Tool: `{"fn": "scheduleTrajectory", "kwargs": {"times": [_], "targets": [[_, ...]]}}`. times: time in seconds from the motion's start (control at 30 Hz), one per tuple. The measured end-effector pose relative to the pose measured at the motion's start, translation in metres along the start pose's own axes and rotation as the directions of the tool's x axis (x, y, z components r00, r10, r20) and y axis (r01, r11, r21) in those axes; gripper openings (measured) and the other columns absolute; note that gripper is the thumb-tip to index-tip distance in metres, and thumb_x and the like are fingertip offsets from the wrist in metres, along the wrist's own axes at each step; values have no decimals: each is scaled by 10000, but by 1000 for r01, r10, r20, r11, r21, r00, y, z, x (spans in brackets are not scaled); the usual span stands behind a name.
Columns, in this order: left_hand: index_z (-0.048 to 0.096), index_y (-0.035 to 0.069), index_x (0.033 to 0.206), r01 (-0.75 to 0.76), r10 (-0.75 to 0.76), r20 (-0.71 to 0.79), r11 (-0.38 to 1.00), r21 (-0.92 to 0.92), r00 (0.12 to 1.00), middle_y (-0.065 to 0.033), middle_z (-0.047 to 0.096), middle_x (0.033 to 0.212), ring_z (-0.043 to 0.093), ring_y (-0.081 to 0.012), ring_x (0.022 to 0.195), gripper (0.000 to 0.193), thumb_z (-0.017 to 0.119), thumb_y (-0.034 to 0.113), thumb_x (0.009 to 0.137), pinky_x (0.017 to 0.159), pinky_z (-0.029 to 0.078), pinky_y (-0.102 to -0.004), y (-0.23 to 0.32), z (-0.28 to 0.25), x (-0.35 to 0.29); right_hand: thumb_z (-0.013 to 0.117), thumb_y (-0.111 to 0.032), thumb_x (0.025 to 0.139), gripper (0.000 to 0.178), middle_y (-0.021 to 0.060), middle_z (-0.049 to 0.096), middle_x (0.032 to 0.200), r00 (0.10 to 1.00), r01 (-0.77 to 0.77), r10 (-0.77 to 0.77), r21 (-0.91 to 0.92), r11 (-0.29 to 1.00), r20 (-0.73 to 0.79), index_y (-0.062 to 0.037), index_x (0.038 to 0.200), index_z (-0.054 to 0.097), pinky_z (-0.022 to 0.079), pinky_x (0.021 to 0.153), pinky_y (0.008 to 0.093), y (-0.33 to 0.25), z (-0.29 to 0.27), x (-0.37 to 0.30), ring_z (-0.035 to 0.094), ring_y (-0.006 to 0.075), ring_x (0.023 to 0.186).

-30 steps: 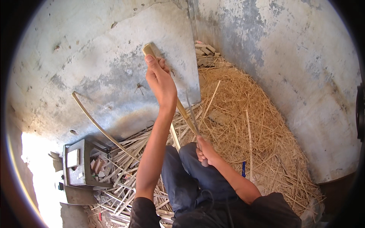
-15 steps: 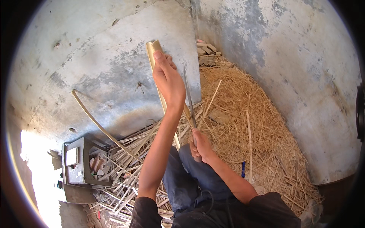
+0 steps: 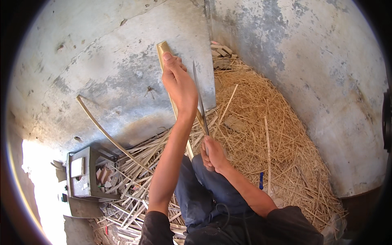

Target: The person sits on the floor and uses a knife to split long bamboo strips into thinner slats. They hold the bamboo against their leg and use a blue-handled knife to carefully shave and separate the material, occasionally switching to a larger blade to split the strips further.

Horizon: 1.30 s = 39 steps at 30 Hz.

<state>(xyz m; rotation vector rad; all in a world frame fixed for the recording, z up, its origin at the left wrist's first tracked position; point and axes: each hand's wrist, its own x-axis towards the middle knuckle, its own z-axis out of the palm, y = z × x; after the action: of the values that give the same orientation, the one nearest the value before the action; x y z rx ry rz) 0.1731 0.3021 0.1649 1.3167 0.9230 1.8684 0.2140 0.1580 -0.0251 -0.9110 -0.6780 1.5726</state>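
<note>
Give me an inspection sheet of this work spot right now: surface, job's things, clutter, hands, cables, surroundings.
Surface: grey concrete floor, bare at the upper left, covered with shavings elsewhere.
Job's things: long pale bamboo strip held upright; thin long knife blade set along it.
Clutter: heap of straw-coloured shavings; pile of split bamboo slats; curved bamboo strip; small blue object.
Hands: left hand grips the strip near its top; right hand grips the knife handle at the knee.
Cables: nothing seen.
Surroundings: grey plastered wall; grey metal box at the lower left.
</note>
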Motion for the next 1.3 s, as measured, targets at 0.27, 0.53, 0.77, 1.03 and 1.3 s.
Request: {"fn": "scheduleTrajectory", "kwargs": {"times": [0.27, 0.53, 0.77, 1.03, 1.3], "targets": [[521, 18, 810, 28, -28, -16, 999, -24, 999, 18, 400, 719, 351, -97, 677, 710, 327, 625, 1122, 609, 330, -300, -1, -12, 4, 406, -486, 1129, 423, -5, 375, 540, 997, -64, 64, -4, 998, -31, -117, 923, 437, 297, 357, 275, -9, 13, -7, 324, 93, 363], [492, 28, 794, 1, -1, -16, 1000, -18, 1000, 28, 393, 716, 328, -85, 662, 702, 315, 622, 1125, 591, 311, -293, 3, -5, -3, 444, -534, 1113, 473, -12, 382, 543, 999, -48, 47, -68, 997, -18, -131, 865, 443, 324, 378, 291, -21, 12, 0, 344, 93, 374], [518, 14, 856, 23, -23, 32, 1000, -6, 999, 23, 371, 719, 328, -82, 675, 681, 307, 598, 1135, 602, 332, -283, 4, -8, 0, 484, -552, 1080, 446, -37, 356, 542, 854, -416, 466, 235, 878, -231, -143, 904, 453, 324, 421, 312, 72, -88, 0, 314, 98, 382], [479, 93, 856, 199, -132, 406, 972, -127, 904, 19, 376, 738, 330, -96, 628, 614, 332, 632, 1111, 592, 345, -285, 17, -1, -3, 595, -326, 1066, 299, -23, 388, 554, 978, -182, 194, 136, 974, -80, -124, 894, 457, 351, 411, 300, 16, -52, -17, 370, 100, 386], [524, 89, 1104, 60, 117, 612, 963, -261, 782, 2, 431, 792, 429, -109, 642, 525, 364, 589, 1115, 611, 410, -288, 41, 11, 18, 634, -173, 1036, 200, -14, 463, 611, 997, 16, -9, 93, 996, -75, -93, 928, 486, 394, 396, 280, -21, -35, -39, 440, 86, 405]]}}
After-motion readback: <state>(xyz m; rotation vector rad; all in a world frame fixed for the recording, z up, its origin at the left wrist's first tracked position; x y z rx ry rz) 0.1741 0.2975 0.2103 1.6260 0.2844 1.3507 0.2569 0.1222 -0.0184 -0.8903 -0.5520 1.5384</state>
